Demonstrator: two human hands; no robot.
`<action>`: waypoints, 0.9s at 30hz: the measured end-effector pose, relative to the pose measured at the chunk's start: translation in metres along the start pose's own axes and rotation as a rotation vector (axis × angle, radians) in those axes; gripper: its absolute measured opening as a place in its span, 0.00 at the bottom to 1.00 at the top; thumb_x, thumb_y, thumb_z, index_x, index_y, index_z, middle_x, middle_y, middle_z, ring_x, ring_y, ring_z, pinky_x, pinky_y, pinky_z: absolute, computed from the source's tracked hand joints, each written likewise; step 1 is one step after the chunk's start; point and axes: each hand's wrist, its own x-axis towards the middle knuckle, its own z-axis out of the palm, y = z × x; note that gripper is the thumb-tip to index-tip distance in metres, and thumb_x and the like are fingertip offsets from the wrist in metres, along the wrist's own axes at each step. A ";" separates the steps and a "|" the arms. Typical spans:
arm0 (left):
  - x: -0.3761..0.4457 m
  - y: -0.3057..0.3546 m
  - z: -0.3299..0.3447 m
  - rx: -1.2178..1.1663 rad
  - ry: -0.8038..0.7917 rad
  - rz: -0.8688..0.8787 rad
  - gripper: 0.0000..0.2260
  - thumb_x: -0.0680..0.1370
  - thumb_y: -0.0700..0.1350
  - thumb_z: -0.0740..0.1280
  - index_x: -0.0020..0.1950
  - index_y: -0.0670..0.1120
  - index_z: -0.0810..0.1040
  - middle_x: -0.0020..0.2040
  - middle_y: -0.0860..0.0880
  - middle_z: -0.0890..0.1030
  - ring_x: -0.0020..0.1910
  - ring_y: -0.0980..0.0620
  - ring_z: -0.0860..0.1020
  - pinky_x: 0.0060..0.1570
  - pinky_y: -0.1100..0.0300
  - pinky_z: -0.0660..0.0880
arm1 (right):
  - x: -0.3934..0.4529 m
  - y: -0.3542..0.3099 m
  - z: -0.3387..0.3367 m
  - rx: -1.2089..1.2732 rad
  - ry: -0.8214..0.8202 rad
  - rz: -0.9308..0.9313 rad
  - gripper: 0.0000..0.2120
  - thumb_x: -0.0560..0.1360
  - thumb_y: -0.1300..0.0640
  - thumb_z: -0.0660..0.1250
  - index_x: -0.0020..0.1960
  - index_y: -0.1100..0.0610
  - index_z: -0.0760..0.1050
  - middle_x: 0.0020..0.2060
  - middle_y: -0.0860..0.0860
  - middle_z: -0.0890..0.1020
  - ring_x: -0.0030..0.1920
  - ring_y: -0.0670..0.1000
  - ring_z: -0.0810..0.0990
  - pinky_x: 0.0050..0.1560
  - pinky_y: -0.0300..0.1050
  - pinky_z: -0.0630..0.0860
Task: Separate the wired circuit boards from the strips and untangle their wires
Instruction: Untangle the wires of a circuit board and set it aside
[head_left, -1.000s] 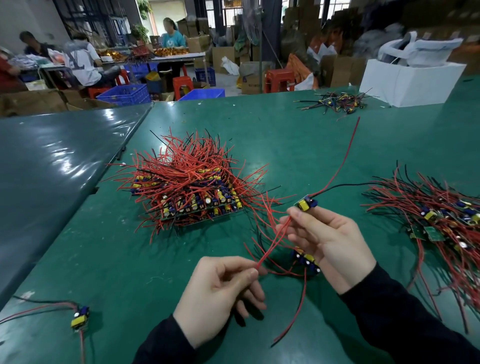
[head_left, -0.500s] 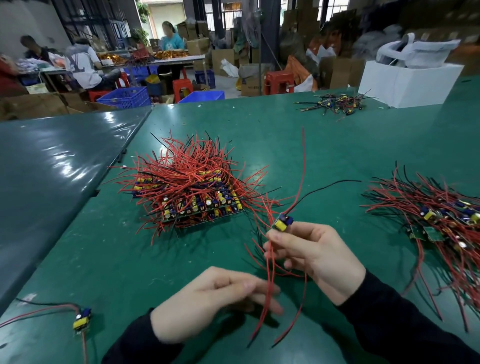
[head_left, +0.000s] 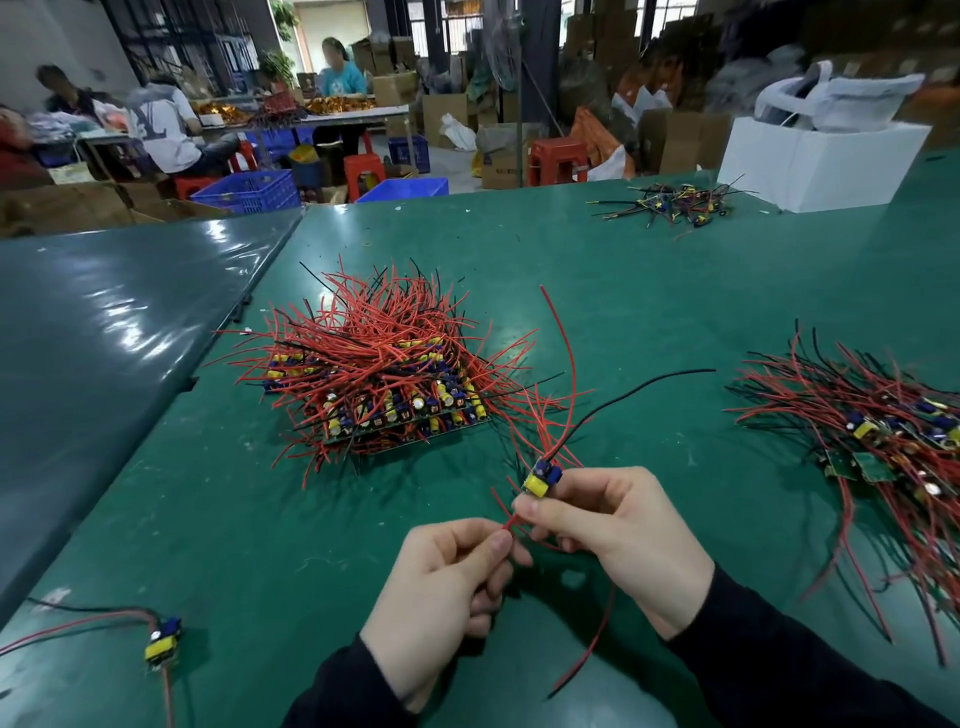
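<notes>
My right hand (head_left: 618, 535) pinches a small circuit board (head_left: 542, 479) with a yellow part and blue parts, held just above the green table (head_left: 623, 291). Red wires and one black wire (head_left: 644, 387) rise from the board. My left hand (head_left: 441, 592) pinches a red wire (head_left: 511, 522) right below the board. Another red wire (head_left: 592, 644) hangs down between my wrists. A stack of board strips bristling with red wires (head_left: 384, 384) lies in the middle of the table, beyond my hands.
A heap of boards with red wires (head_left: 878, 441) lies at the right. One wired board (head_left: 162, 640) lies near the front left edge. A small wire pile (head_left: 675, 203) and a white box (head_left: 821, 161) stand far right. Several people sit at tables behind.
My right hand has turned the board and brought it lower and closer. My left hand has slid up the red wire until it is just under the board. The long wires swung left.
</notes>
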 end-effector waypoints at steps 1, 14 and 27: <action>0.001 -0.001 0.000 0.045 0.038 0.027 0.11 0.79 0.36 0.60 0.38 0.38 0.77 0.24 0.50 0.66 0.21 0.58 0.57 0.20 0.70 0.53 | -0.001 0.000 0.001 -0.017 -0.009 -0.006 0.06 0.67 0.63 0.74 0.31 0.59 0.81 0.26 0.52 0.79 0.28 0.46 0.71 0.29 0.33 0.65; 0.000 0.003 -0.006 -0.040 -0.101 0.031 0.12 0.73 0.44 0.65 0.30 0.42 0.79 0.23 0.50 0.67 0.21 0.58 0.60 0.20 0.68 0.53 | 0.000 -0.005 -0.005 0.097 -0.037 0.013 0.13 0.56 0.51 0.76 0.31 0.60 0.81 0.27 0.54 0.77 0.27 0.47 0.74 0.29 0.34 0.69; 0.010 -0.014 -0.004 0.513 0.149 0.372 0.13 0.79 0.40 0.64 0.34 0.43 0.77 0.21 0.53 0.70 0.19 0.56 0.64 0.25 0.65 0.60 | -0.002 0.000 -0.002 0.081 0.027 -0.070 0.09 0.59 0.55 0.75 0.33 0.61 0.82 0.26 0.53 0.79 0.26 0.46 0.74 0.27 0.33 0.70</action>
